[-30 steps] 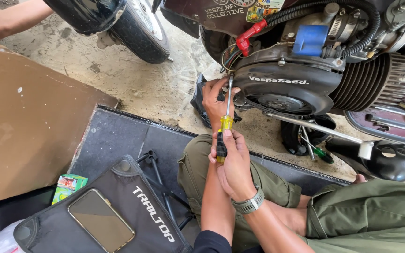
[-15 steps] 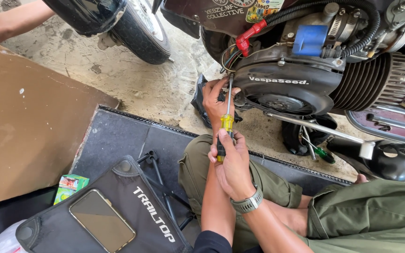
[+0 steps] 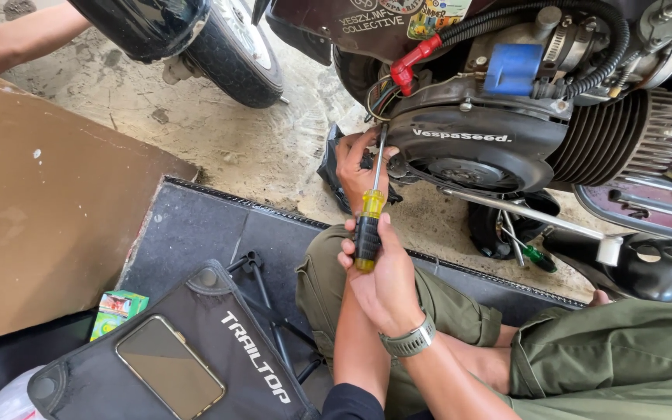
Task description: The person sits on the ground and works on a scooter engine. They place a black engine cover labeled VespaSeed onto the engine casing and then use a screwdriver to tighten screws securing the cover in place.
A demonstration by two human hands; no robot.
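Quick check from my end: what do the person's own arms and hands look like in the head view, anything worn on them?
Both hands are bare, no gloves. The right hand has a grey metal-link wristwatch at the wrist. The left hand shows no ring or band that I can see. Both forearms are uncovered; a dark sleeve edge shows at the bottom of the frame, on the left arm.
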